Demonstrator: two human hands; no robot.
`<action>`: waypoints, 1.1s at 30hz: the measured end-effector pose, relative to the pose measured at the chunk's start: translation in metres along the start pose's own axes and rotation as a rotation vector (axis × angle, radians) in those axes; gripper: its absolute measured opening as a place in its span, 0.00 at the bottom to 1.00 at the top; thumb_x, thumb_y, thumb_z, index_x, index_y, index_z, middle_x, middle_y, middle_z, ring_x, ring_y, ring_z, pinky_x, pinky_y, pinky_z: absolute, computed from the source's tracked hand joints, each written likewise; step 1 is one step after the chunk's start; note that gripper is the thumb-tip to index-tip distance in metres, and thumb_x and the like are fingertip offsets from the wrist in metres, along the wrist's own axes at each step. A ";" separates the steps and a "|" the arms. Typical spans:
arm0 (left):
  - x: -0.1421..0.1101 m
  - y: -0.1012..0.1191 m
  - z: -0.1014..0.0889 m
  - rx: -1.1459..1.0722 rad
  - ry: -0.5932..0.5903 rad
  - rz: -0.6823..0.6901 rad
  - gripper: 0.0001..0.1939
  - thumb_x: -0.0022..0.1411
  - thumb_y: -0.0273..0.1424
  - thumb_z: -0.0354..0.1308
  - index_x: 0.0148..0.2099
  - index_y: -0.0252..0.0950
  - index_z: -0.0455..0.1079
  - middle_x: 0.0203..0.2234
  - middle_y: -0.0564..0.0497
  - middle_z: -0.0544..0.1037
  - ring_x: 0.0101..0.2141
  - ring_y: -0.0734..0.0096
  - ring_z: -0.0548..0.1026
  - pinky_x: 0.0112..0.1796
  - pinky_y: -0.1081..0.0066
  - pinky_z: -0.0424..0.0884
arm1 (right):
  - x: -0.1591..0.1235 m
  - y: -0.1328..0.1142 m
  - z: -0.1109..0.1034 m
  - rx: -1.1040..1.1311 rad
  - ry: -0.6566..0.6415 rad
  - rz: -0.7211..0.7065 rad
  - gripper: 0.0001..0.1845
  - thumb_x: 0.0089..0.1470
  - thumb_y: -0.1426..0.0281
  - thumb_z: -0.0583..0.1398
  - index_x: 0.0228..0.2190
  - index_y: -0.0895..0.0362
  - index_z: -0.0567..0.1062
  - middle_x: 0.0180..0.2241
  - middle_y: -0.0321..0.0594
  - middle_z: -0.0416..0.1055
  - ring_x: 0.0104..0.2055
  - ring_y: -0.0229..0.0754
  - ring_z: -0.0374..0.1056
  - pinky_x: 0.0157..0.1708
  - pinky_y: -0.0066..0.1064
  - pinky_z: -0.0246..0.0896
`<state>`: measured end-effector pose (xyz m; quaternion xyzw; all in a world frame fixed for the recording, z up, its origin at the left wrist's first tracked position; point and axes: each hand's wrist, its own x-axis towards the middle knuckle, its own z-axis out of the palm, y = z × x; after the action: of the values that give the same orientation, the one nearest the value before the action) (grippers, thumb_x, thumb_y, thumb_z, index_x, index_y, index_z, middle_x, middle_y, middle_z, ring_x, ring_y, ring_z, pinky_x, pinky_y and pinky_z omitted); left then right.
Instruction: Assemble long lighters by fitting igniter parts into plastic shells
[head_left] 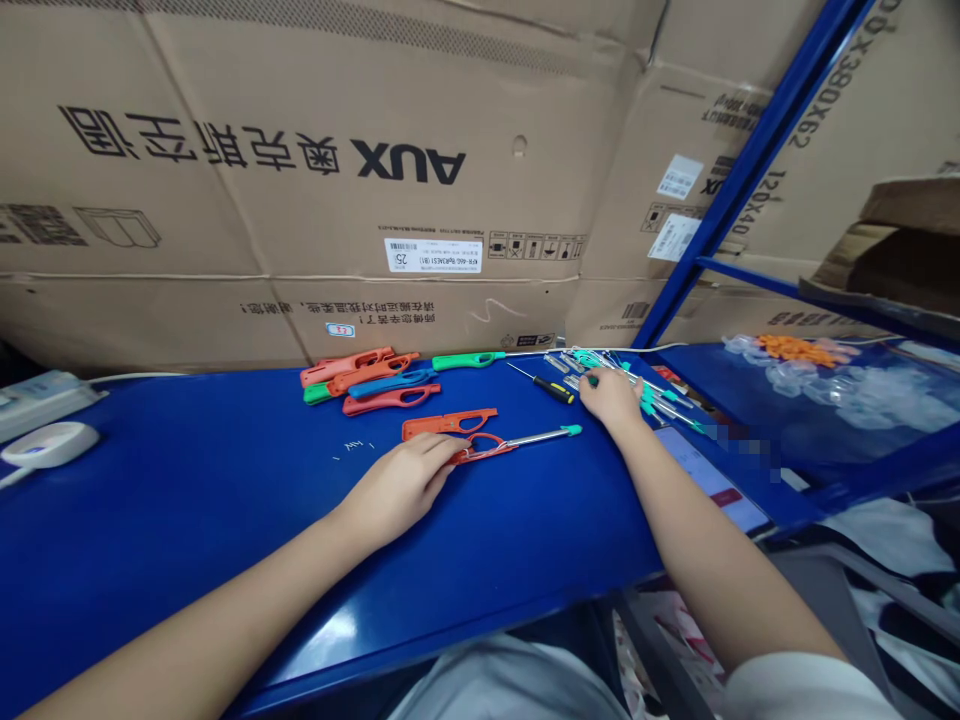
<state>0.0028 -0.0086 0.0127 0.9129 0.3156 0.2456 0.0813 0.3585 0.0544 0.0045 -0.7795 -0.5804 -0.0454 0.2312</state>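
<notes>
My left hand (405,480) rests on the table, its fingers closed over the handle end of an orange-red lighter (491,452). A thin wire shows in the handle, and a metal tube (541,436) with a teal tip points right from it. Just behind lies a separate orange handle shell (457,421). At the right, my right hand (611,395) has curled fingers in a pile of metal lighter tubes (664,400) with teal ends. A small dark thing shows at its fingertips; what it is I cannot make out. A black-and-yellow screwdriver (553,389) lies beside that hand.
Several coloured lighter handles (386,382) lie at the back, near a green lighter (469,361). Tiny screws (352,446) are left of my left hand. A phone (712,480) lies right. Cardboard (300,230) walls the back; a blue post (720,220) rises right.
</notes>
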 end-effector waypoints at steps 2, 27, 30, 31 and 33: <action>0.001 0.000 -0.001 0.000 0.000 0.015 0.14 0.70 0.26 0.51 0.54 0.39 0.71 0.50 0.45 0.79 0.50 0.58 0.77 0.51 0.58 0.75 | 0.001 -0.001 -0.002 0.056 0.015 0.036 0.15 0.53 0.72 0.55 0.36 0.59 0.81 0.42 0.53 0.78 0.52 0.61 0.70 0.60 0.64 0.48; 0.002 0.008 0.003 -0.139 0.095 -0.175 0.11 0.68 0.29 0.54 0.51 0.39 0.73 0.45 0.46 0.79 0.48 0.57 0.75 0.49 0.56 0.72 | -0.057 -0.078 -0.015 1.226 -0.675 -0.216 0.21 0.52 0.62 0.67 0.48 0.52 0.78 0.51 0.42 0.75 0.41 0.37 0.74 0.50 0.38 0.71; 0.002 0.009 0.003 -0.114 0.066 -0.161 0.14 0.68 0.30 0.54 0.55 0.40 0.72 0.49 0.45 0.78 0.50 0.56 0.73 0.51 0.54 0.70 | -0.057 -0.078 -0.018 1.266 -0.686 -0.163 0.20 0.49 0.63 0.69 0.46 0.52 0.79 0.49 0.40 0.77 0.41 0.38 0.75 0.51 0.38 0.70; 0.002 0.009 0.004 -0.100 0.051 -0.157 0.16 0.69 0.30 0.54 0.57 0.40 0.71 0.50 0.45 0.78 0.51 0.56 0.73 0.52 0.53 0.70 | -0.057 -0.079 -0.018 1.276 -0.685 -0.143 0.20 0.48 0.63 0.70 0.45 0.52 0.80 0.47 0.40 0.78 0.41 0.38 0.76 0.51 0.38 0.70; 0.001 0.010 0.004 -0.069 0.023 -0.148 0.17 0.69 0.31 0.54 0.59 0.40 0.70 0.52 0.44 0.76 0.53 0.55 0.72 0.53 0.52 0.69 | -0.057 -0.079 -0.017 1.276 -0.679 -0.111 0.21 0.47 0.62 0.70 0.44 0.53 0.80 0.43 0.40 0.79 0.40 0.39 0.76 0.51 0.40 0.70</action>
<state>0.0110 -0.0161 0.0126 0.8808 0.3746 0.2602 0.1270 0.2707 0.0146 0.0249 -0.4330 -0.5724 0.5352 0.4454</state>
